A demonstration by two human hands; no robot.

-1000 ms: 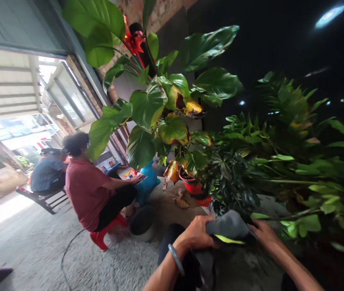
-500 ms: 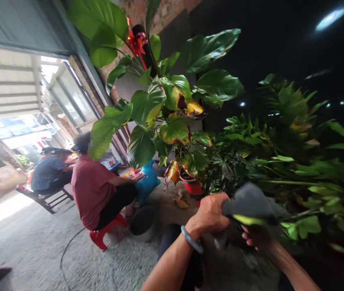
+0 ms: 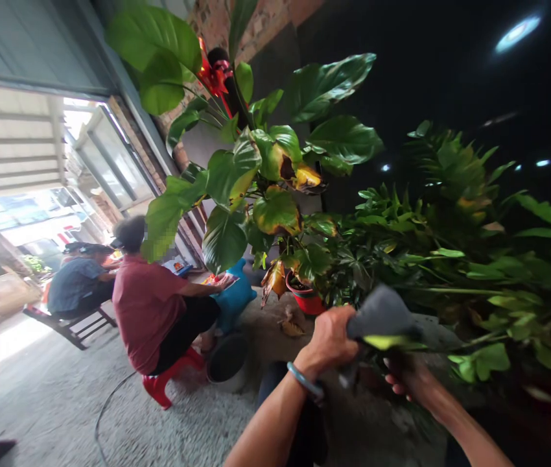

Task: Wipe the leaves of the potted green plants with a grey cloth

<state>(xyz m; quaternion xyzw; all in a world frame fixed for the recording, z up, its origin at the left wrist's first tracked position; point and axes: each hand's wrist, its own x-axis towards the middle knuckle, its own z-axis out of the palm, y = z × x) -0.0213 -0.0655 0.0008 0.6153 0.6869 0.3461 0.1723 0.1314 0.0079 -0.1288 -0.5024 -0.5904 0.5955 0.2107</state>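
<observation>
L hand (image 3: 328,340), approx 5 o'clock in view, has its grip clamped on the left end of a dk grey item (image 3: 383,312) w/ a lime-yellow lower edge, held up at 4 o'clock. R hand (image 3: 409,376) is just below it, fingers curled; blurry, so can't tell if that grip is clamped on it or apart. Tight on item's 12-to-3 side: green foliage (image 3: 450,259) crowds close, contact unclear. Red pot (image 3: 308,301) is near, 11 o'clock of L hand. More room twd 8 o'clock: dk leg (image 3: 274,379), grey bucket (image 3: 229,366), red stool (image 3: 159,386), then concrete floor (image 3: 46,402) w/ hose (image 3: 98,421) across.
</observation>
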